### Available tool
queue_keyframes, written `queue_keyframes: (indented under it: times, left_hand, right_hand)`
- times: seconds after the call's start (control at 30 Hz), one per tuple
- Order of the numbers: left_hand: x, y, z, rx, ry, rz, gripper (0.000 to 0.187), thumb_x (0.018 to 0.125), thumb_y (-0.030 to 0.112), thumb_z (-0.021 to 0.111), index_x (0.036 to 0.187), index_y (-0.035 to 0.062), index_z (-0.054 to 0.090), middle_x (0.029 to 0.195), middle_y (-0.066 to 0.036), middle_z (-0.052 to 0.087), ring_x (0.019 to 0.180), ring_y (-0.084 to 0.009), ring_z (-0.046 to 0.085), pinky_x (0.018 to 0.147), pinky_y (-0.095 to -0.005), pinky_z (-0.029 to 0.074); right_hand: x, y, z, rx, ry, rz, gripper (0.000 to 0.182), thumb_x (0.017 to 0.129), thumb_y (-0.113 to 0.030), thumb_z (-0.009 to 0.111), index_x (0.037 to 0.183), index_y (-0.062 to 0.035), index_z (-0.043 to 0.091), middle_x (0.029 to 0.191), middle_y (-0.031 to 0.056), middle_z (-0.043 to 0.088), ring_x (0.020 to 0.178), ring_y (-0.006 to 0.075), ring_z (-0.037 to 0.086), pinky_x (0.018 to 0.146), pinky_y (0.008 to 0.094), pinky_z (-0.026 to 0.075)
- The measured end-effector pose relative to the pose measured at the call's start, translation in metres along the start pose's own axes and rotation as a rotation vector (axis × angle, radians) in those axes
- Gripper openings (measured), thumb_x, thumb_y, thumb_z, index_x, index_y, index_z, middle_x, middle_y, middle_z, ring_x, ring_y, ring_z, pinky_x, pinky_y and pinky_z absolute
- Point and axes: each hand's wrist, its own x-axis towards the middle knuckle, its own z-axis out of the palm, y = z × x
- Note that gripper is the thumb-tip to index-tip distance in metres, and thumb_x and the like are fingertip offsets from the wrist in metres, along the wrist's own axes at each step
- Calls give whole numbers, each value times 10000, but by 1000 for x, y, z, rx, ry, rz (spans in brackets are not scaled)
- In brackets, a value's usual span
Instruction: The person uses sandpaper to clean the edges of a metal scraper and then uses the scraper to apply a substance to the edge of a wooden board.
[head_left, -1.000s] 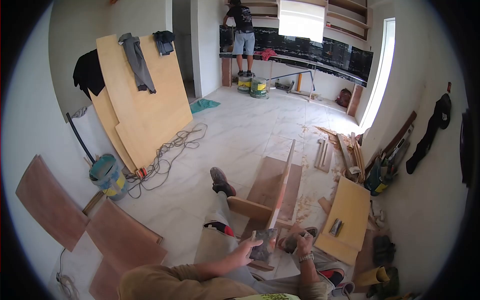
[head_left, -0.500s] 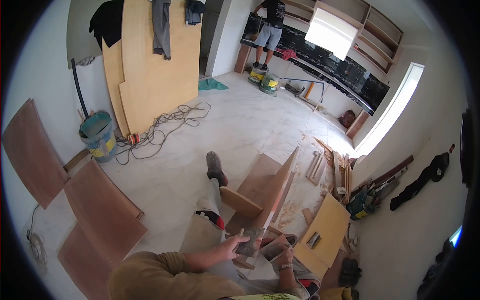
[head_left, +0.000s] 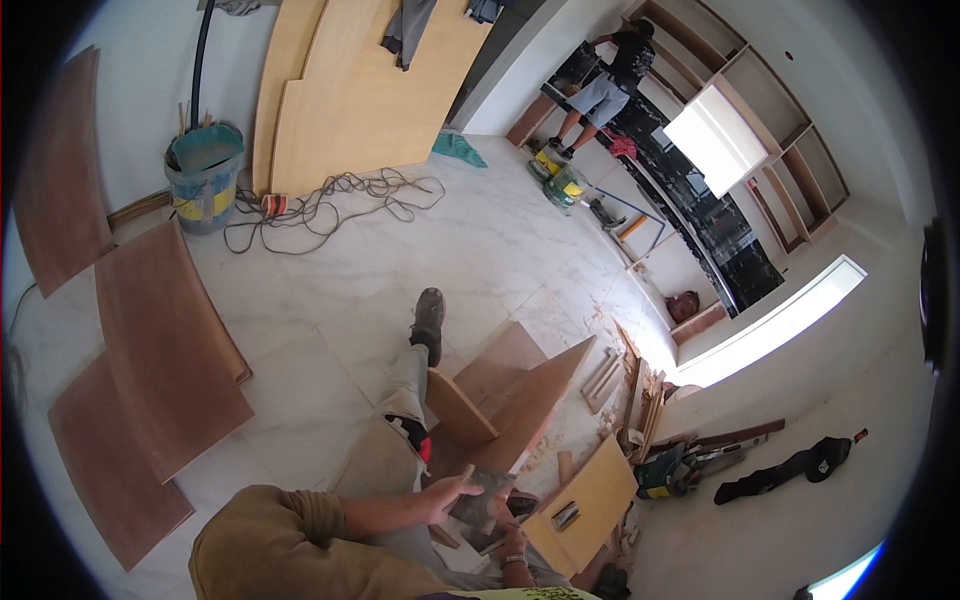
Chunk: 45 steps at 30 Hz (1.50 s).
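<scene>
the left hand (head_left: 442,500) has its fingers closed on the edge of a dark plate (head_left: 484,505), which is tilted in front of the person's lap. the right hand (head_left: 513,543) is just below and to the right of the plate, fingers curled; i cannot tell what, if anything, they hold. just beyond the plate is a wooden frame (head_left: 543,398) with a short crosspiece (head_left: 460,405), and the person's left leg (head_left: 408,382) stretches out beside it. to the right a yellow board (head_left: 602,487) lies with a metal piece (head_left: 566,516) on it, near wood scraps (head_left: 640,408). over on the left are brown sheets (head_left: 165,350), a bucket (head_left: 205,203) and a tangled cord (head_left: 320,215). at the back a co-worker (head_left: 622,78) stands on pails (head_left: 566,186).
</scene>
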Motion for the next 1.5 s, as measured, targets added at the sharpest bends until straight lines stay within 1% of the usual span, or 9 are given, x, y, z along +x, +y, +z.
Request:
queue_keyframes:
  times: [0.27, 0.4, 0.5, 0.6, 0.67, 0.8, 0.87, 1.17, 1.5]
  left_hand:
    - [-6, 7, 9, -68, 7, -64, 320, 1031, 173, 599, 1332, 68, 620, 1294, -37, 693, 1208, -150, 659, 1059, -382, 509]
    - [-9, 1, 8, 5, -97, 175, 345, 1023, 151, 618, 1359, 78, 602, 1293, -79, 687, 1202, -164, 657, 1077, -424, 495]
    - [-9, 5, 9, -38, 7, 163, 289, 1006, 240, 674, 1260, 105, 651, 1194, -99, 718, 1129, -230, 694, 978, -449, 576]
    - [-29, 12, 26, 7, 86, 225, 311, 1014, 276, 658, 1277, 109, 655, 1183, -27, 731, 1118, -196, 705, 1006, -455, 560]
    - [-33, 20, 39, 31, 213, 227, 321, 1030, 202, 613, 1326, 80, 615, 1213, -71, 720, 1082, -226, 725, 957, -438, 583]
    - [-26, 10, 61, 65, 261, 207, 304, 1020, 190, 626, 1307, 92, 605, 1257, -45, 692, 1159, -181, 674, 1035, -412, 500]
    - [-24, 7, 81, 46, 312, 222, 244, 1049, 183, 614, 1219, 9, 636, 1145, -64, 727, 1067, -158, 711, 882, -297, 572]
    - [-23, 6, 90, 88, 236, 137, 300, 1055, 166, 602, 1292, -17, 622, 1185, -75, 722, 1094, -177, 703, 964, -362, 574]
    - [-34, 39, 93, 420, 150, 501, 277, 1013, 162, 667, 1254, 38, 613, 1174, -51, 690, 1072, -145, 655, 952, -365, 544]
  right_hand:
    - [26, 20, -19, -263, 87, -162, 297, 777, 77, 642, 1072, 38, 651, 980, 172, 722, 842, 320, 744, 731, 475, 645]
    - [21, 13, -23, -336, 95, -184, 377, 753, 44, 654, 1121, -8, 716, 1063, 117, 712, 992, 290, 682, 856, 419, 584]
    - [23, 0, -23, -290, 215, -529, 457, 732, 23, 633, 1184, 14, 704, 1081, 74, 680, 949, 217, 654, 840, 352, 569]
    - [-70, -72, 30, -445, 129, -671, 317, 862, -79, 696, 1154, 40, 723, 1086, 80, 735, 930, 171, 681, 820, 338, 558]
    - [-150, -115, 89, -574, 66, -751, 266, 914, -146, 699, 1096, 41, 752, 898, -31, 705, 742, 90, 565, 691, 294, 472]
    - [-210, -126, 112, -411, -162, -687, 361, 919, -34, 705, 1270, 47, 724, 1107, 21, 768, 1001, 110, 669, 946, 262, 518]
    - [-221, -119, 115, -464, -147, -762, 364, 924, -3, 677, 1283, 12, 729, 1160, 44, 772, 1021, 108, 655, 936, 283, 523]
    - [-230, -102, 128, -1051, -70, -1437, 566, 794, 132, 636, 1245, -174, 787, 1186, 11, 776, 959, 242, 652, 929, 352, 531]
    - [-213, -139, 109, -1150, 33, -1343, 449, 859, 76, 662, 1217, -162, 790, 1124, 26, 783, 958, 256, 670, 910, 376, 537]
